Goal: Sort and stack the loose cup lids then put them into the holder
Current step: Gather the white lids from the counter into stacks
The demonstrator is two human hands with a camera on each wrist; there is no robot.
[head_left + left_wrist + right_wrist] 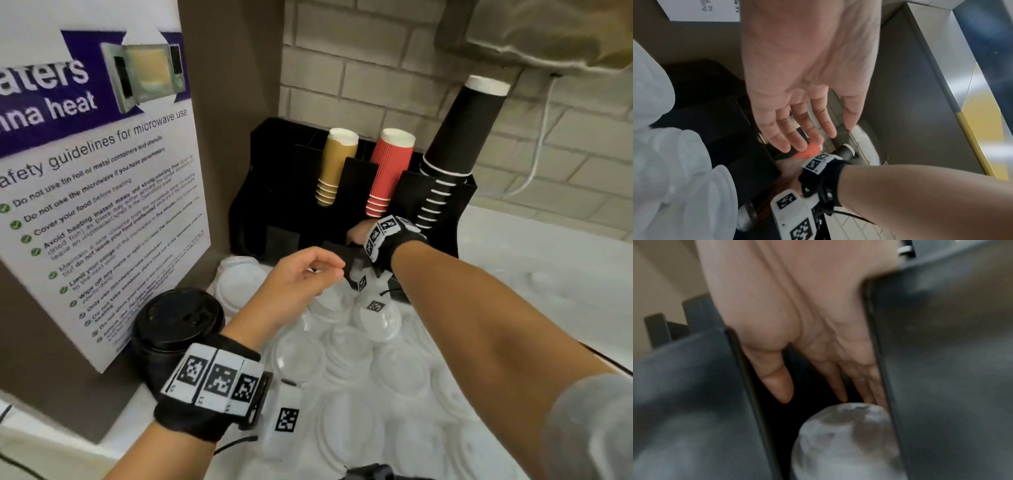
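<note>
Many clear cup lids (347, 349) lie loose on the white counter, some domed (330, 301). A stack of white lids (239, 277) and a stack of black lids (178, 318) stand at the left. My right hand (358, 234) reaches into a low slot of the black holder (274, 192). In the right wrist view its fingers are straight between the slot's walls (941, 369), the fingertips at the top of a stack of clear domed lids (844, 439). My left hand (318, 270) hovers over the loose lids with relaxed fingers, holding nothing.
Gold cups (334, 168), red cups (387, 171) and black cups (455, 137) stick up from the holder's upper slots. A microwave safety poster (102, 192) covers the panel on the left. A brick wall is behind, and a white cable (537, 144) hangs at the right.
</note>
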